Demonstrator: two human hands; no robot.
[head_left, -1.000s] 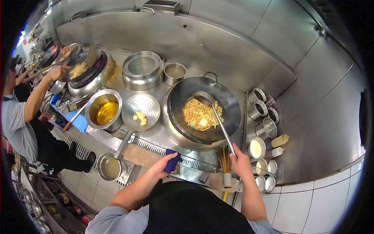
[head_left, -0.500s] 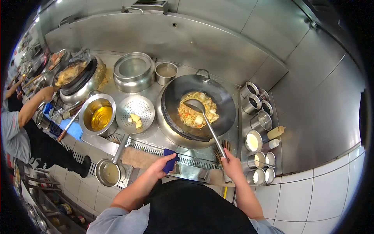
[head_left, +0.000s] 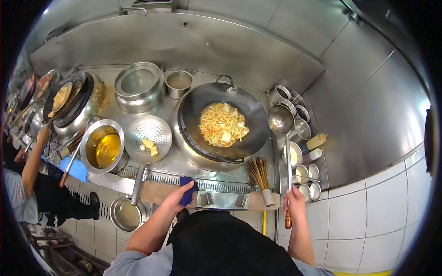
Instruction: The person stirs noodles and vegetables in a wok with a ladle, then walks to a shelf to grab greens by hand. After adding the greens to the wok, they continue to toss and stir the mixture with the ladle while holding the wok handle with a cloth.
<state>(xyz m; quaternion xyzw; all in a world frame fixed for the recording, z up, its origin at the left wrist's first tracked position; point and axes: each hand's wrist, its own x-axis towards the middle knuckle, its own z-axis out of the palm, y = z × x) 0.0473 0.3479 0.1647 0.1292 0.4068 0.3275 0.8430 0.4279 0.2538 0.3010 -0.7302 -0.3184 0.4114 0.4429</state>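
My right hand (head_left: pixel 294 204) grips the handle of a long metal ladle (head_left: pixel 281 120), whose bowl hangs over the seasoning pots right of the wok. At the counter's front edge, my left hand (head_left: pixel 176 197) is closed on a dark blue cloth (head_left: pixel 188 190). Noodles with pale and orange pieces (head_left: pixel 223 124) lie in the black wok (head_left: pixel 254 124) on the burner. A bamboo brush (head_left: pixel 260 177) leans at the front edge, left of my right hand.
Left of the wok are a perforated strainer (head_left: pixel 159 133) holding yellowish pieces, a bowl of oil (head_left: pixel 88 154), a lidded pot (head_left: pixel 139 83) and a small pot (head_left: pixel 179 82). A co-worker (head_left: pixel 27 184) stands far left. Squeeze bottles (head_left: pixel 316 141) stand right.
The ladle has left the noodles and moved right, over the seasoning pots, with my right hand. The camera view has shifted, and the co-worker's food is now in a lifted strainer or ladle.
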